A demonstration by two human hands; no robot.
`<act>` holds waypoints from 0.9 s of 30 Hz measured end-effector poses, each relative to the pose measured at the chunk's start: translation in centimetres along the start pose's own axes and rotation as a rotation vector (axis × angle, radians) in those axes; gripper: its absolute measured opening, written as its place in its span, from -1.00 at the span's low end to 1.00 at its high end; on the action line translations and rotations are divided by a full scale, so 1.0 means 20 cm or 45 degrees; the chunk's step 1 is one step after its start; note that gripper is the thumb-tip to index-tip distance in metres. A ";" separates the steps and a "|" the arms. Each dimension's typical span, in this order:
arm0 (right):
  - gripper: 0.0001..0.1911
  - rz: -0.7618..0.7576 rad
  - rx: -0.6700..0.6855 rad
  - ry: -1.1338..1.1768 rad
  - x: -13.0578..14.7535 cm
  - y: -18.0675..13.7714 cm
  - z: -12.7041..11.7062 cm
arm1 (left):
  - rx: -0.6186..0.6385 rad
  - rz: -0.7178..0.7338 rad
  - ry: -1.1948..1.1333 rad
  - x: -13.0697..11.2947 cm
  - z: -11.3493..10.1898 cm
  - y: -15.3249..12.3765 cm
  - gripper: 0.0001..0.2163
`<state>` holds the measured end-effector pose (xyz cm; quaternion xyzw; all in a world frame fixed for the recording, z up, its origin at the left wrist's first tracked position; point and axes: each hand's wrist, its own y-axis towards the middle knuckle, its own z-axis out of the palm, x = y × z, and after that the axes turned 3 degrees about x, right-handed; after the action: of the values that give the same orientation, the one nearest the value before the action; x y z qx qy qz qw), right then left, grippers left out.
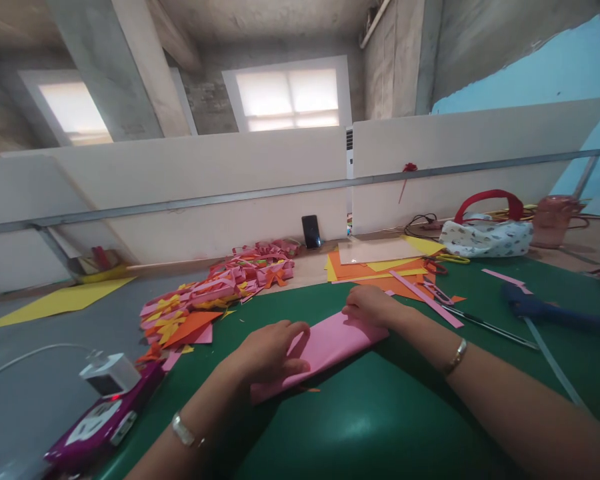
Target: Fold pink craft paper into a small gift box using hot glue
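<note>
A folded sheet of pink paper (337,340) lies slantwise on the green mat, under both hands. At its left part, my left hand (270,353) holds it against the mat, the thumb lying on the paper and the forefinger curved above it. My right hand (373,307) has its fingers bent together on the far edge near the right end. The tips of those fingers are partly hidden. Small orange scraps (310,390) lie by the near edge of the paper.
Left stand a heap of pink, orange and yellow paper pieces (220,287) and a purple power strip (105,420) with a white charger (110,373). Right are coloured sheets (380,257), a pen (490,327), a blue-handled tool (555,310) and a fabric bag (485,237). Behind leans a phone (311,232).
</note>
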<state>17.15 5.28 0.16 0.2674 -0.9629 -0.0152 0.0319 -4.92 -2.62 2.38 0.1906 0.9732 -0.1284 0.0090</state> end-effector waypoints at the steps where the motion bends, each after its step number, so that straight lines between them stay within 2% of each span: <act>1: -0.67 0.021 0.006 -0.014 0.01 0.00 -0.01 | 0.009 0.001 -0.002 0.00 0.00 -0.01 -0.50; 4: -0.56 0.096 0.019 -0.057 0.07 -0.01 -0.03 | 0.044 0.015 -0.037 0.01 -0.01 -0.02 -0.49; 8: -0.34 0.171 0.003 -0.114 0.17 -0.02 -0.03 | 0.057 0.034 -0.107 0.00 -0.04 0.00 -0.61; 10: -0.31 0.167 -0.007 -0.139 0.21 -0.02 -0.02 | 0.055 0.018 -0.098 -0.01 -0.05 0.02 -0.60; 17: -0.25 0.073 0.029 -0.158 0.20 -0.06 -0.02 | 0.043 -0.045 -0.051 -0.03 -0.02 0.02 -0.42; 24: -0.20 -0.029 0.193 -0.134 0.17 -0.11 -0.07 | 0.094 0.008 -0.120 0.02 0.01 -0.02 -0.09; 27: -0.20 -0.080 0.231 -0.129 0.15 -0.13 -0.09 | 0.136 0.012 -0.137 0.03 0.00 -0.02 -0.05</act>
<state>16.01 1.44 1.91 0.2983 -0.9518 0.0576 -0.0417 -5.52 -2.75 2.42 0.1883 0.9622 -0.1899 0.0516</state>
